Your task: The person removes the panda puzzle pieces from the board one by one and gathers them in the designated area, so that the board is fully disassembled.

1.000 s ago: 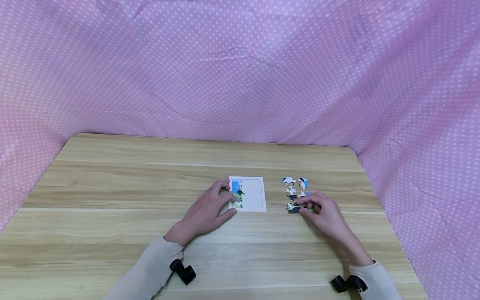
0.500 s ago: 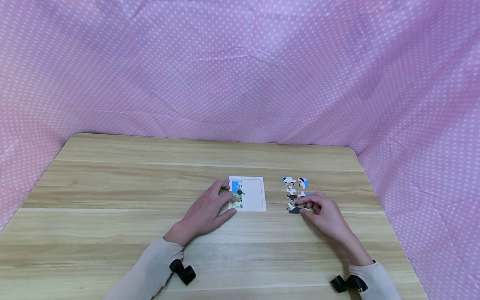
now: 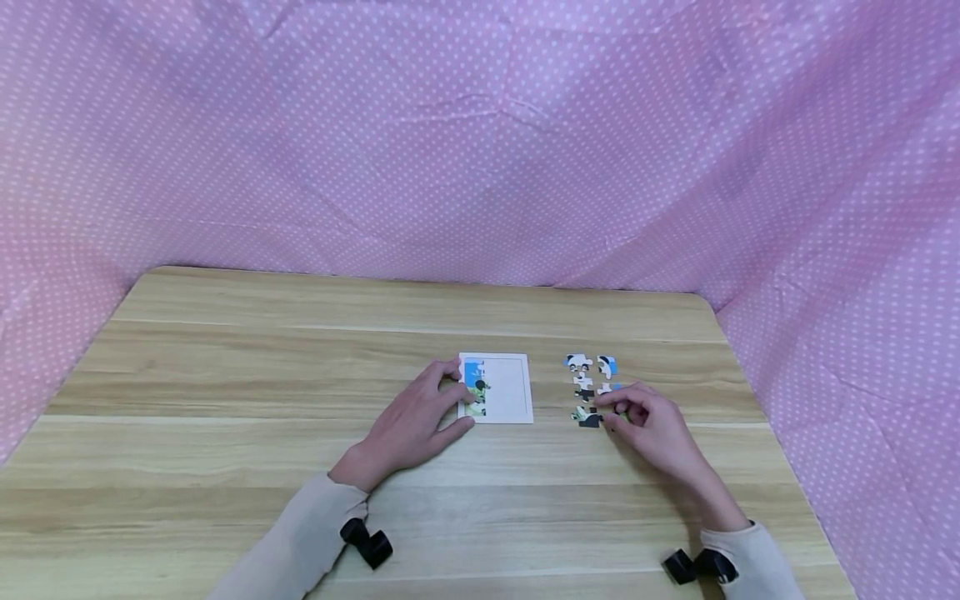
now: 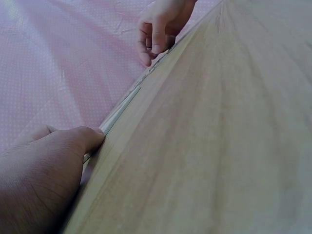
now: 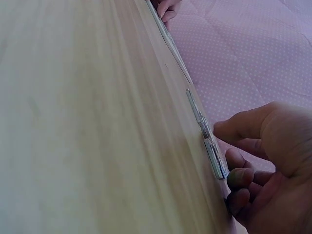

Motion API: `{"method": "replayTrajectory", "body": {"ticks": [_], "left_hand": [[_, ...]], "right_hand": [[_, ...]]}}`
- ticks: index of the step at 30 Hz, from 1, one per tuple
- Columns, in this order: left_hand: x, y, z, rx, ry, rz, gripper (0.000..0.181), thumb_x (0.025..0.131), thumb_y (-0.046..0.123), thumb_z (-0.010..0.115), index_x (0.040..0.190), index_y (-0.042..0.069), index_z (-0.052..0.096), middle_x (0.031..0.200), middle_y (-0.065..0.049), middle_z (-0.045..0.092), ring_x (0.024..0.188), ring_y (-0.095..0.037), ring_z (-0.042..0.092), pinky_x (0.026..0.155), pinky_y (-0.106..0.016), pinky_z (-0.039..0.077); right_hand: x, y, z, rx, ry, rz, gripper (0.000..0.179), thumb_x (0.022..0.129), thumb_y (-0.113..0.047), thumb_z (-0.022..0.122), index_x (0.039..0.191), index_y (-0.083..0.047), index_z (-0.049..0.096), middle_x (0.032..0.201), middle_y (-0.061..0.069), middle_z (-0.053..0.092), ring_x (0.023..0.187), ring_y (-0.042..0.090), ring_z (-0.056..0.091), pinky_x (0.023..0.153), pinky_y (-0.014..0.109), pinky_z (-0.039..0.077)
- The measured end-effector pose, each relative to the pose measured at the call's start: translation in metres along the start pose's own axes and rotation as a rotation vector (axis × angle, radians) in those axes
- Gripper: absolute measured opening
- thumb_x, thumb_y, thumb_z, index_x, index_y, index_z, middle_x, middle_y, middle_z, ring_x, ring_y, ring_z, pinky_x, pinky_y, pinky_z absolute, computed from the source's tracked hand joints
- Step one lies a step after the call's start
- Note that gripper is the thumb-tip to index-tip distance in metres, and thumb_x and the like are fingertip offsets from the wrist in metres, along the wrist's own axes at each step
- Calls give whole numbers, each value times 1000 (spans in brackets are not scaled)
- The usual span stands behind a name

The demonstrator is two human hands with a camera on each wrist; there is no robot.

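Note:
In the head view my left hand (image 3: 411, 418) rests on the left side of a white puzzle board (image 3: 508, 387). Its fingers lie over the edge and its thumb touches the near left corner. A strip of picture pieces (image 3: 473, 373) lines the board's left side. To the right, my right hand (image 3: 651, 429) hovers low over loose panda puzzle pieces. Its thumb and index finger are beside a black, white and green puzzle piece (image 3: 588, 417). The right wrist view shows the thumb (image 5: 229, 127) apart from the curled fingers, nothing visible between them. The hand partly hides other pieces.
Loose panda-face pieces (image 3: 577, 363) and a blue-edged piece (image 3: 607, 367) lie at the back of the group, with a panda-body piece (image 3: 582, 387) nearer. Everything is on a wooden table (image 3: 285, 375). A pink dotted cloth (image 3: 480, 150) hangs behind and at both sides.
My right hand has shifted slightly right, and the black, white and green puzzle piece has slid a little right too, showing more of itself. The left hand stays in place.

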State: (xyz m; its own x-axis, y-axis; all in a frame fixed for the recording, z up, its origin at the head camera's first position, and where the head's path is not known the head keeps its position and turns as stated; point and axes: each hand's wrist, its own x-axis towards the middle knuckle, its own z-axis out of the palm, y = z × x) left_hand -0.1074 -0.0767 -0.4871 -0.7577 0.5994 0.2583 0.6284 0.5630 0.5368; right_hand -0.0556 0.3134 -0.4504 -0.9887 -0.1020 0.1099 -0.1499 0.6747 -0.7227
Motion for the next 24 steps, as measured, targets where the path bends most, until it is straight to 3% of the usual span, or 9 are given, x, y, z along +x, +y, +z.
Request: {"method": "replayTrajectory", "body": {"ticks": [9,24], "left_hand": [[0,1,-1,-4,-6,-9,23,108,37,74,123,20,77,148,-13,54,143,-32,56,104,-49,55],[0,-1,0,-10,-2,-7,21,108,37,73,121,21,77,149,-13,54,147,-33,55,105,-51,55]], "right_hand": [[2,-4,-1,6,8,12,20,95,-3,86,112,-12,85,96,2,68,77,10,53,63,21,44],[13,-32,10,-8,74,-16,18,93,0,88,108,-9,84,88,2,61,71,10,51,60,21,43]]}}
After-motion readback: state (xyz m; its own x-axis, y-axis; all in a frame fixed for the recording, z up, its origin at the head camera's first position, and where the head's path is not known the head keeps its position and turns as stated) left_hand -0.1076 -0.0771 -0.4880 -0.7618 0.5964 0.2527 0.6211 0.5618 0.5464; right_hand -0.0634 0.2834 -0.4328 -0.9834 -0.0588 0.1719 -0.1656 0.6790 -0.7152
